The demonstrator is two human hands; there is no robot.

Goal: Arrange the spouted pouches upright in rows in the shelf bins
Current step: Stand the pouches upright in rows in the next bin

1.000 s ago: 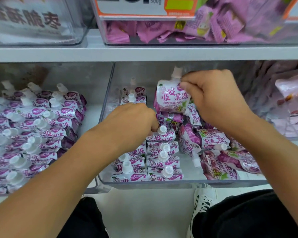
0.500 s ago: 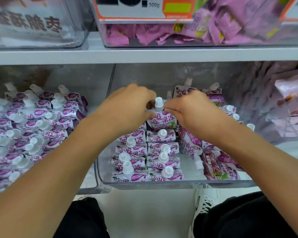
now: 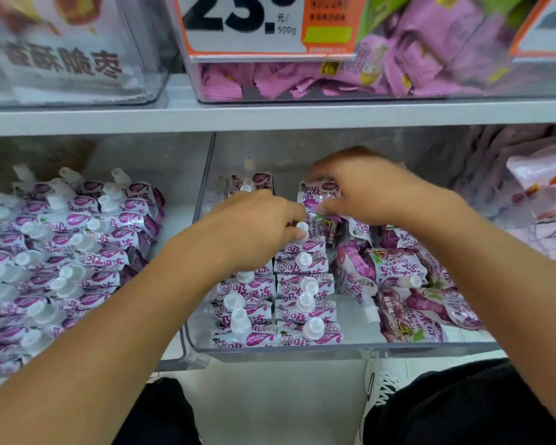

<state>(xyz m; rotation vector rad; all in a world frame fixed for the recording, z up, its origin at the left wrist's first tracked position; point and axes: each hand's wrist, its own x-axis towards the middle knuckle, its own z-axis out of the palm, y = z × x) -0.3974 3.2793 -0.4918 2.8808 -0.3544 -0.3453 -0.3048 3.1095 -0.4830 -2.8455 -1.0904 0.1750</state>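
Observation:
The clear middle bin [image 3: 334,350] holds purple-and-white spouted pouches. Two upright rows [image 3: 280,300] with white caps fill its left part. Loose pouches [image 3: 398,277] lie flat in a heap on its right. My left hand [image 3: 254,229] pinches the white cap of the rear pouch [image 3: 305,244] in the right-hand row. My right hand [image 3: 369,187] grips another pouch [image 3: 316,195] by its top, just behind that row; its spout is hidden under my fingers.
The left bin [image 3: 180,358] is packed with rows of the same pouches [image 3: 61,252]. A bin on the shelf above [image 3: 270,115] holds pink packets and a price tag. Pale packets [image 3: 546,194] fill the right bin. My shoe [image 3: 382,380] is on the floor below.
The pouch that both hands held half a second ago now stands in the right-hand row under my left hand. My right hand has moved back and taken hold of another pouch.

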